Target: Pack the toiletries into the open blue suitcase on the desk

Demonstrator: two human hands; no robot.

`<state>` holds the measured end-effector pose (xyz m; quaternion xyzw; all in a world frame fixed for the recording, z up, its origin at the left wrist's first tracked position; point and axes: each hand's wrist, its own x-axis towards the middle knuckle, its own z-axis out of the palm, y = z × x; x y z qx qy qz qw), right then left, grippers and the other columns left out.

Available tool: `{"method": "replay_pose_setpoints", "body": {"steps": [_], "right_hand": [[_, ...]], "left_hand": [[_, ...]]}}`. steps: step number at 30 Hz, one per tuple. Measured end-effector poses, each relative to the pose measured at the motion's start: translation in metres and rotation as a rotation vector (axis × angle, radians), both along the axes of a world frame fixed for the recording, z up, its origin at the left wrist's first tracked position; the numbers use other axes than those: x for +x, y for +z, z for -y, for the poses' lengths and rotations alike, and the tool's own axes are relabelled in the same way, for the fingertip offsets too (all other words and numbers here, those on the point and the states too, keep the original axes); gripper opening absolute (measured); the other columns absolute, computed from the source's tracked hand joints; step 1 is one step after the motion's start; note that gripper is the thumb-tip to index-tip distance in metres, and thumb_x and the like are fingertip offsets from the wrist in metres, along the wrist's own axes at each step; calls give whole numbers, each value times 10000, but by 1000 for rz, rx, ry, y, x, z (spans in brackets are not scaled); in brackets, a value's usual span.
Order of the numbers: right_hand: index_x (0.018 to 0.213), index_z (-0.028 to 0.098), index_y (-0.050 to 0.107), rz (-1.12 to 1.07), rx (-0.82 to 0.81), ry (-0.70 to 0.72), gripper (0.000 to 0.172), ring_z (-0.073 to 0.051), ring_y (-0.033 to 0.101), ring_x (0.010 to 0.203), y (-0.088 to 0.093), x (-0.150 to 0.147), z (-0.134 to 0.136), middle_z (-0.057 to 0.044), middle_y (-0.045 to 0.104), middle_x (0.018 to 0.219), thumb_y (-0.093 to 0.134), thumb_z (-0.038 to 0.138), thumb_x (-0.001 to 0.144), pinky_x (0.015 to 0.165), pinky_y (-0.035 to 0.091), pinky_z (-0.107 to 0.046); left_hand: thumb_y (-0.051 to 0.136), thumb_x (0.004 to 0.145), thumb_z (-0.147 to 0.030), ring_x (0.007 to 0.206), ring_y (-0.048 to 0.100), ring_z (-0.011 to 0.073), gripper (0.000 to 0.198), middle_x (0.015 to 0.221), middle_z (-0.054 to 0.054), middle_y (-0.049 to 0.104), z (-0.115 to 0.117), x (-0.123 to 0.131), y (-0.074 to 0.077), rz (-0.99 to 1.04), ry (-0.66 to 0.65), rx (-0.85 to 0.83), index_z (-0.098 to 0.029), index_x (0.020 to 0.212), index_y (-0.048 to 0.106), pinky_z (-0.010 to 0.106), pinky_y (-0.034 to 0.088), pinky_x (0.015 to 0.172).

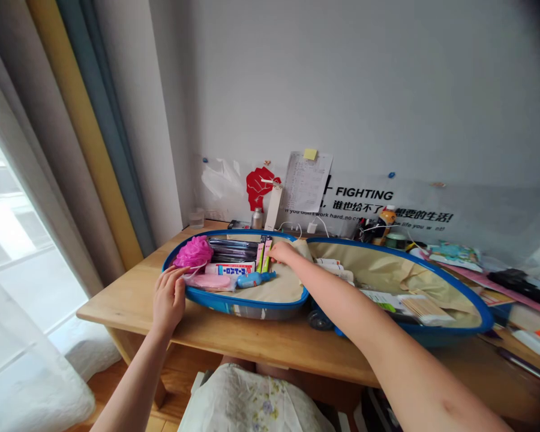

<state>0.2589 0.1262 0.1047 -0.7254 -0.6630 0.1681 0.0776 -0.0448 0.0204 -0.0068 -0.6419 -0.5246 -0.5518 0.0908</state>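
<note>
An open suitcase with blue edges (234, 309) and a beige lining lies on the desk. My left hand (168, 297) rests over its left rim, fingers stretched beside a magenta bath puff (194, 252) and a clear-wrapped pink pad (211, 281). In the left half, my right hand (282, 252) has its fingers closed at a slim pink-and-green packet (267, 257), with a similar packet (260, 258) alongside. A boxed toothpaste (229, 269), a blue animal-shaped item (254, 279) and dark wrapped items (234, 249) lie nearby. My right fingertips are partly hidden.
The suitcase's right half holds white rolled items (335, 267) and a pack of cotton swabs (423, 309). Behind stand a metal bottle (257, 218) and a power strip (273, 207). Papers and stationery crowd the right side of the wooden desk (117, 300); curtains hang at left.
</note>
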Motion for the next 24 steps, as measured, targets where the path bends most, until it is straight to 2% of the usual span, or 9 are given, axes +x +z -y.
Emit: {"method": "replay_pose_setpoints", "body": {"steps": [6,11,15,18,21,24], "right_hand": [[623,190,679,22,49,20,291,-156,608,576,1,-1,2,-25,607,506,627,393,825,572,442,-250],[740,177,699,-34,167,21,340,-109,577,550,24,19,1,-30,684,652,549,448,879,528,402,-219],[892,178,690,-91,249,46,328,-68,550,537,52,63,14,-25,728,837,490,437,911,548,408,-202],[851,171,681,-102,234,88,266,-76,552,537,66,106,37,-24,724,817,565,410,859,563,425,-211],[791,175,679,-59,103,198,201,-111,591,594,65,149,64,-16,708,757,657,372,757,609,455,-230],[814,185,688,41,-73,292,194,-163,643,720,51,183,87,-24,715,792,680,340,698,673,472,-254]], "left_hand": [[282,980,-394,1161,540,255,418,1077,100,656,0,-1,0,-5,1,8,-206,1095,637,424,411,1026],[290,981,-385,1150,544,253,412,1074,101,661,0,-1,0,-9,-3,18,-198,1087,641,422,412,1020],[292,981,-391,1154,539,259,418,1077,106,660,-1,-2,-1,-7,-8,12,-193,1094,642,426,405,1027],[288,981,-400,1165,532,264,429,1086,115,651,-1,-2,-2,-9,-8,13,-187,1102,641,429,400,1033],[289,980,-405,1168,530,260,430,1084,110,651,-1,-1,-2,-6,2,12,-189,1101,641,422,397,1036],[289,979,-403,1175,528,253,429,1090,104,652,0,-1,-2,-6,15,1,-190,1102,640,412,395,1039]]}}
